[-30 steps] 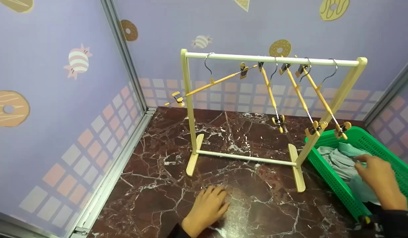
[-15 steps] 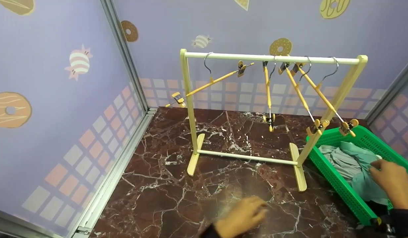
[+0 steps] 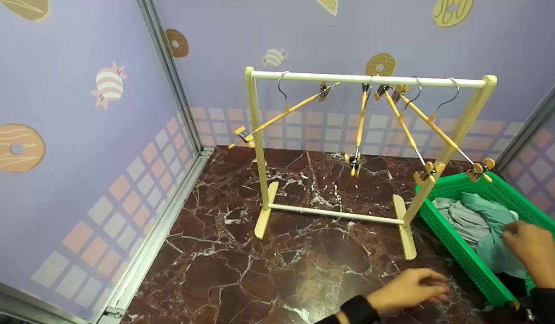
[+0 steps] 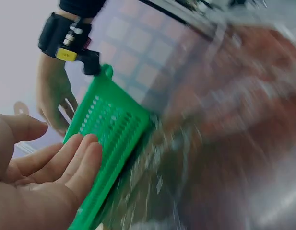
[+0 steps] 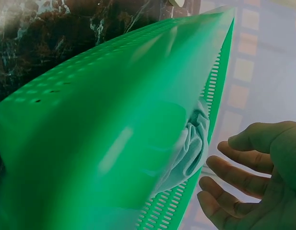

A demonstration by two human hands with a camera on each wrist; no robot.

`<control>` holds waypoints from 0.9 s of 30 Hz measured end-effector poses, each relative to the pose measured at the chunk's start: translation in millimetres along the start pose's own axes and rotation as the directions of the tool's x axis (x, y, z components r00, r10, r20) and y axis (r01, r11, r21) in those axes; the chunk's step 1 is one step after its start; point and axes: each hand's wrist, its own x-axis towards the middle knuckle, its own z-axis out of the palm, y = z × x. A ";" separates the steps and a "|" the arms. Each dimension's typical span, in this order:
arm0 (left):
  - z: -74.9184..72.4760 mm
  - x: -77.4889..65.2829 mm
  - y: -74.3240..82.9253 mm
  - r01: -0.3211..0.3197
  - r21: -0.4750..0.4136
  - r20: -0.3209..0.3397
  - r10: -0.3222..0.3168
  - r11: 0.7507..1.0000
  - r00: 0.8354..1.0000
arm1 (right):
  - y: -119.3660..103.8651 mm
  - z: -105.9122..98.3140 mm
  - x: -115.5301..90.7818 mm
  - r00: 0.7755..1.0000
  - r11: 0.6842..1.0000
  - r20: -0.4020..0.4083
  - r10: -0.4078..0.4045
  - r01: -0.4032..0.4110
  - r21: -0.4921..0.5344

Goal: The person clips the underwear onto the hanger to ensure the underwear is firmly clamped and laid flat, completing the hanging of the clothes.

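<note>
Dark marble table (image 3: pixel 205 270) lies below the fingers of the left hand (image 3: pixel 410 288); these are close together and softly bent, with the thumb apart. To their right, the fingers of the right hand (image 3: pixel 536 245) are loosely curved with gaps between them, above crumpled clothes (image 3: pixel 491 220) in a green basket (image 3: pixel 459 256). Beyond the fingers stands a rack (image 3: pixel 336 215) with four hangers (image 3: pixel 403 124), before a purple wall (image 3: pixel 313 40).

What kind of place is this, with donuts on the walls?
Maybe a small booth set up for handling laundry: donut-print walls meet at a metal post, and a little rack holds clip hangers beside a green basket of crumpled cloth.
</note>
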 end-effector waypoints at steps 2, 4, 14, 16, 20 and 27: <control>6.9 10.1 4.0 0.070 -0.282 0.054 -0.057 0.957 0.997 | 1.5 -0.7 -0.8 1.000 1.000 -0.005 0.004 -0.004 -0.003; 14.2 20.6 7.3 0.136 -0.463 0.095 -0.104 0.876 0.990 | 2.4 -1.6 -1.2 1.000 1.000 -0.020 0.005 -0.005 -0.002; 56.8 56.4 23.2 0.293 -0.713 0.112 -0.310 0.637 0.944 | 0.7 -6.4 8.0 1.000 1.000 -0.002 0.019 -0.019 -0.004; 64.2 59.2 26.6 0.299 -0.723 0.113 -0.319 0.623 0.941 | 0.8 -6.6 10.8 1.000 1.000 0.015 0.023 -0.023 0.002; 74.3 62.0 32.3 0.291 -0.741 0.080 -0.350 0.605 0.933 | 2.1 -7.5 14.6 0.998 0.999 0.042 0.039 -0.039 -0.008; 82.8 64.8 32.2 0.271 -0.717 -0.017 -0.404 0.642 0.915 | 5.2 -12.9 22.9 0.997 0.999 0.060 0.046 -0.044 -0.030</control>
